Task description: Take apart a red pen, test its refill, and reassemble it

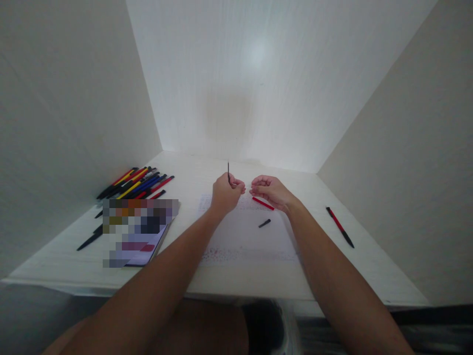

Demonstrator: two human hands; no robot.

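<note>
My left hand is closed around a thin dark rod that looks like a pen refill, its end pointing up toward the back wall. Close beside it, my right hand has its fingers curled and thumb drawn in. Whatever its fingertips may pinch is too small to make out. Below the right hand, a red pen barrel lies on a sheet of paper with faint marks. A short black pen part rests nearer to me on the same sheet.
At the left lies a pile of red, yellow, blue and black pens. In front of it is a flat device with a partly blurred screen. A red and black pen lies at the right. Pale walls enclose the white desk.
</note>
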